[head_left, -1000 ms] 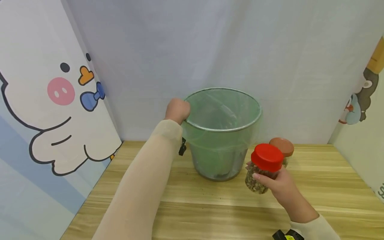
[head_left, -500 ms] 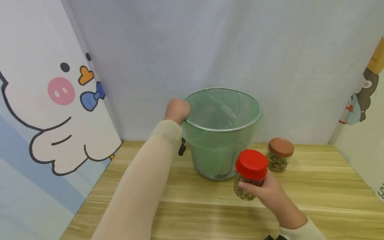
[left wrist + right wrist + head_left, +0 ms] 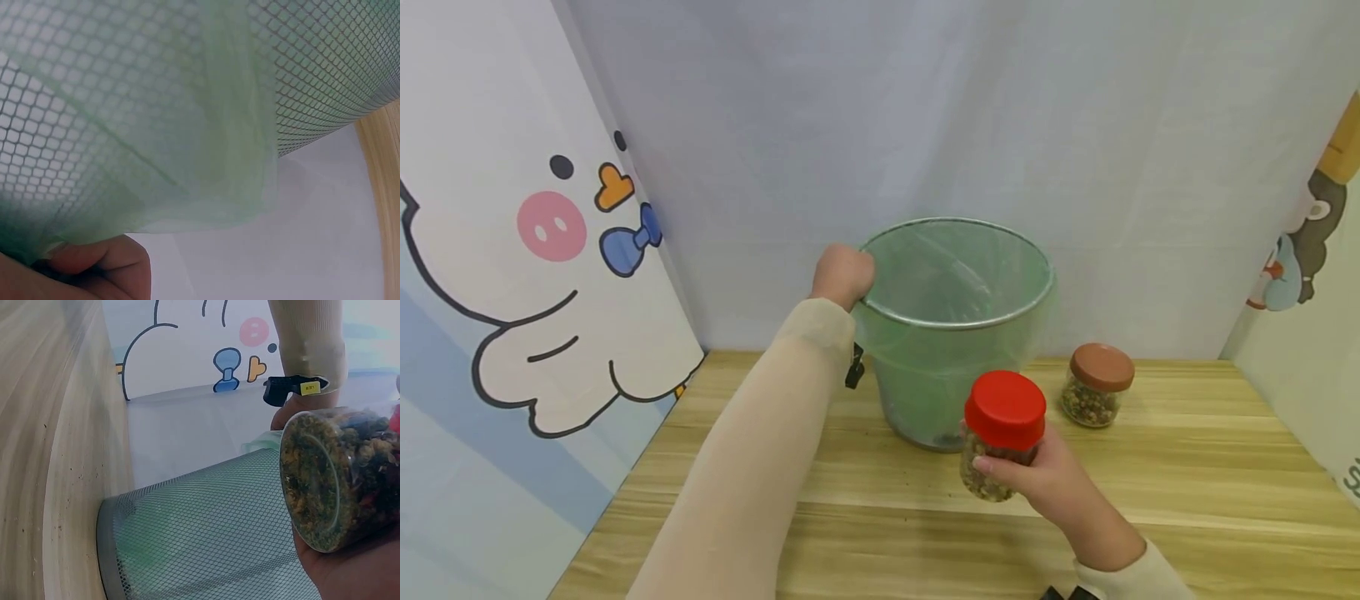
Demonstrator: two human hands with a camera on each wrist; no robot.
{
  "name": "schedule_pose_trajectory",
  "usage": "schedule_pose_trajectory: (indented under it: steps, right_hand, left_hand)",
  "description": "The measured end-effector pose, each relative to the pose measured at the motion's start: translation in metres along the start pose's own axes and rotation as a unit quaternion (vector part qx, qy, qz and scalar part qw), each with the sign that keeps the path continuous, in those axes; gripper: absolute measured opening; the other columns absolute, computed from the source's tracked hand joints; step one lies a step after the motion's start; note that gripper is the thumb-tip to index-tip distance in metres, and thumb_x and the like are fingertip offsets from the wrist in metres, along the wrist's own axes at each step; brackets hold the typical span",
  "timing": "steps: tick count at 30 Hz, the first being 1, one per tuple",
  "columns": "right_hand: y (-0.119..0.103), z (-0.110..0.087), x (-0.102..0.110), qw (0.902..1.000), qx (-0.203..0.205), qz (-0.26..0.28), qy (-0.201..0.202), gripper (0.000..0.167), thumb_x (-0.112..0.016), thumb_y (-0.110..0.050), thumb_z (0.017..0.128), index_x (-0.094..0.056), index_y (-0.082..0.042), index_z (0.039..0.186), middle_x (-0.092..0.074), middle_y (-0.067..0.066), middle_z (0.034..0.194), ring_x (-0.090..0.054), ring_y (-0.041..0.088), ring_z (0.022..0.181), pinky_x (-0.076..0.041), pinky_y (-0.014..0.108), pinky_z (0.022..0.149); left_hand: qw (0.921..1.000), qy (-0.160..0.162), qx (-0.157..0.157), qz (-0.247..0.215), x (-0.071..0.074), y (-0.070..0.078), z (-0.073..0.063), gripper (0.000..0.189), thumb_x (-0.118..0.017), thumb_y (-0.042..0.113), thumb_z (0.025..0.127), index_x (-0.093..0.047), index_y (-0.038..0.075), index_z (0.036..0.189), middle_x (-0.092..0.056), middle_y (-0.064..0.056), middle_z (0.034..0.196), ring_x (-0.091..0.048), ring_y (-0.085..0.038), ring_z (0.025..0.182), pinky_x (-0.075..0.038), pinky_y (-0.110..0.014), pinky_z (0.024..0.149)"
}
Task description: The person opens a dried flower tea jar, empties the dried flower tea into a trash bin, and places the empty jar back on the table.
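Note:
A metal mesh trash can (image 3: 906, 417) stands upright on the table, lined with a thin green trash bag (image 3: 955, 350) folded over its rim. My left hand (image 3: 844, 273) is at the rim's left side; in the left wrist view its curled fingers (image 3: 122, 259) pinch the bag's hanging edge. In front of the can, my right hand (image 3: 1060, 492) holds a clear jar with a red lid (image 3: 1004, 408), thumb across its side. Dried, flower-like bits fill this jar, and its round base (image 3: 312, 481) faces the right wrist camera. The fingers behind the jar are mostly hidden.
Right of the can, a second clear jar with a brown lid (image 3: 1097, 387) and similar dried contents stands on the wooden table (image 3: 1195, 467). A pale curtain (image 3: 1150, 167) hangs right behind. Cartoon-printed panels (image 3: 497, 250) flank both sides.
My right hand has carried the red-lidded jar leftward, to the front of the can. The brown-lidded jar, partly covered before, now shows fully. My left hand has stayed at the rim.

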State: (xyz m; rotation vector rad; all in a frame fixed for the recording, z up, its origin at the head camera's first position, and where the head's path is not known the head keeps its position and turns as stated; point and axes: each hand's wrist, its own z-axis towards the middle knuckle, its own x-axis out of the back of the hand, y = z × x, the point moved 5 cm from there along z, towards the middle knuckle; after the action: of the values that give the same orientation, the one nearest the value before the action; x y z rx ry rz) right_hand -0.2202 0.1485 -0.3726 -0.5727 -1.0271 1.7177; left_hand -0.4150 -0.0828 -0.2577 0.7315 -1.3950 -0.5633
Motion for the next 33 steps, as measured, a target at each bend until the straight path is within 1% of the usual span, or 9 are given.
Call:
schedule_pose_trajectory:
  steps: [3, 7, 10, 17, 21, 24, 27, 30, 33]
  right_hand:
    - [0.001, 0.000, -0.003, 0.9999, -0.009, -0.006, -0.005, 0.049, -0.068, 0.014, 0.091, -0.061, -0.011, 0.133, -0.072, 0.002, 0.119, -0.067, 0.015, 0.104, -0.055, 0.030, 0.087]
    - [0.003, -0.003, -0.006, 0.9992, -0.033, -0.021, 0.006, 0.046, -0.070, 0.011, 0.091, -0.062, -0.009, 0.132, -0.072, 0.003, 0.117, -0.067, 0.016, 0.103, -0.054, 0.030, 0.088]
    - [0.002, -0.007, -0.010, 0.9987, -0.042, -0.029, 0.009, 0.046, -0.071, 0.009, 0.090, -0.061, -0.008, 0.132, -0.072, 0.004, 0.117, -0.067, 0.016, 0.102, -0.055, 0.031, 0.088]
    - [-0.003, -0.009, -0.017, 0.9996, -0.010, -0.023, -0.009, 0.052, -0.071, 0.013, 0.088, -0.060, -0.011, 0.133, -0.071, 0.002, 0.118, -0.067, 0.016, 0.100, -0.055, 0.031, 0.087]
    - [-0.002, -0.009, -0.016, 0.9995, -0.023, -0.022, -0.003, 0.052, -0.071, 0.012, 0.089, -0.061, -0.014, 0.133, -0.071, 0.000, 0.117, -0.067, 0.016, 0.101, -0.055, 0.031, 0.088]
    - [0.000, -0.010, -0.014, 0.9987, -0.043, -0.027, 0.009, 0.051, -0.073, 0.009, 0.089, -0.059, -0.012, 0.133, -0.071, 0.004, 0.117, -0.067, 0.016, 0.102, -0.055, 0.032, 0.088]
    - [0.000, -0.012, -0.013, 0.9979, -0.052, -0.035, 0.016, 0.049, -0.074, 0.008, 0.089, -0.057, -0.006, 0.133, -0.070, 0.006, 0.117, -0.066, 0.017, 0.102, -0.055, 0.032, 0.087]
    - [0.000, -0.012, -0.013, 0.9977, -0.054, -0.036, 0.019, 0.048, -0.075, 0.007, 0.088, -0.056, -0.001, 0.132, -0.070, 0.005, 0.115, -0.066, 0.018, 0.100, -0.055, 0.032, 0.087]
    - [0.001, -0.010, -0.015, 0.9978, -0.057, -0.030, 0.017, 0.047, -0.075, 0.005, 0.089, -0.055, 0.000, 0.131, -0.070, 0.005, 0.114, -0.067, 0.019, 0.098, -0.055, 0.033, 0.087]
  left_hand:
    - [1.0000, -0.003, 0.000, 0.001, -0.001, -0.001, 0.001, 0.036, -0.034, 0.016, 0.106, -0.041, 0.011, 0.072, -0.044, -0.009, 0.079, -0.045, -0.024, 0.070, -0.044, -0.037, 0.074]
    - [1.0000, -0.001, -0.002, 0.003, 0.000, -0.001, 0.001, 0.036, -0.034, 0.016, 0.106, -0.042, 0.011, 0.071, -0.044, -0.009, 0.078, -0.044, -0.024, 0.069, -0.044, -0.037, 0.073]
    - [1.0000, 0.000, -0.002, 0.002, -0.001, -0.002, 0.000, 0.036, -0.035, 0.016, 0.106, -0.041, 0.011, 0.071, -0.044, -0.009, 0.078, -0.045, -0.024, 0.070, -0.044, -0.037, 0.073]
    - [0.9998, -0.009, -0.011, 0.011, 0.000, 0.000, 0.000, 0.036, -0.034, 0.017, 0.106, -0.044, 0.011, 0.072, -0.046, -0.010, 0.082, -0.045, -0.023, 0.069, -0.044, -0.035, 0.072]
    - [0.9997, -0.019, -0.010, 0.012, 0.000, -0.001, 0.004, 0.037, -0.033, 0.017, 0.105, -0.044, 0.010, 0.071, -0.046, -0.009, 0.081, -0.041, -0.020, 0.064, -0.043, -0.034, 0.067]
    - [0.9995, -0.025, -0.014, 0.010, 0.000, 0.000, 0.006, 0.035, -0.033, 0.013, 0.103, -0.043, 0.011, 0.070, -0.045, -0.008, 0.079, -0.040, -0.019, 0.062, -0.042, -0.032, 0.063]
    - [0.9991, -0.036, -0.019, 0.009, -0.002, 0.002, 0.007, 0.034, -0.033, 0.010, 0.102, -0.042, 0.011, 0.070, -0.045, -0.008, 0.078, -0.041, -0.019, 0.061, -0.042, -0.031, 0.059]
    - [0.9984, -0.045, -0.023, 0.025, -0.001, 0.002, 0.009, 0.034, -0.032, 0.010, 0.102, -0.043, 0.011, 0.070, -0.047, -0.008, 0.078, -0.043, -0.018, 0.058, -0.042, -0.029, 0.054]
    - [0.9977, -0.044, -0.023, 0.047, 0.003, 0.003, 0.009, 0.034, -0.033, 0.013, 0.102, -0.044, 0.012, 0.070, -0.051, -0.009, 0.080, -0.046, -0.018, 0.058, -0.043, -0.028, 0.053]
